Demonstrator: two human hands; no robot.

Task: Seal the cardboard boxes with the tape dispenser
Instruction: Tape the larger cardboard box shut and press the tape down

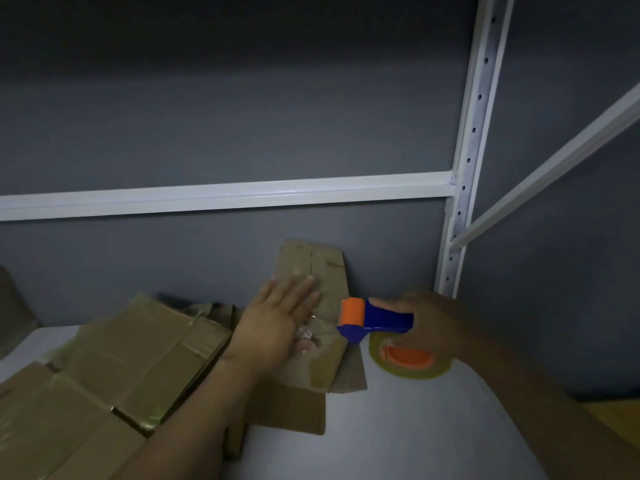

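We press our left hand (280, 320), fingers straight, flat on the cardboard box (329, 271) at the far edge of the bench (398, 427). Our right hand (433, 323) grips the tape dispenser (374, 318) by its handle, roller at the box's right side. Taped boxes (121, 358) lie along the left edge.

Blue tape dispenser (375, 318) beside cardboard box (327, 271)
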